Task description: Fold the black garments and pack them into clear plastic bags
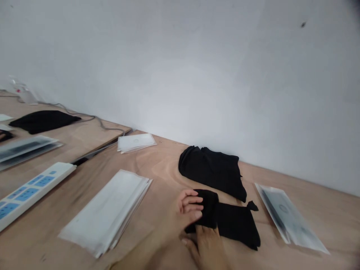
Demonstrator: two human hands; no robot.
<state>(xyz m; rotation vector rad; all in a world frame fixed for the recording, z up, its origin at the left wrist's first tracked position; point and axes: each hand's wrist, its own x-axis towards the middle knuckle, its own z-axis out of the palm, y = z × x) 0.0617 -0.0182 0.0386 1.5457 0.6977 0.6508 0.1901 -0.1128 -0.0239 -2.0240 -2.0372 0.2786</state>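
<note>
Black cloth (238, 225) on near surface (161, 204), right of centre, left end doubled over. Left hand (189, 205) holds flap; right hand (208, 242) tucked under, grip hidden, cannot tell. Fold probably neatest with edges aligned, layers smoothed flat.

Cloth (239, 224): plain black. Desk (163, 165): light brown, wood-grained. Wall (197, 75): grey. Power strip (64, 168): white, sockets (28, 194) blue. Bags (108, 210): cloudy white.

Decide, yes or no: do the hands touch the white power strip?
No: the left hand and right hand touch the folded black cloth, and the power strip lies apart at the picture's left edge.
</note>
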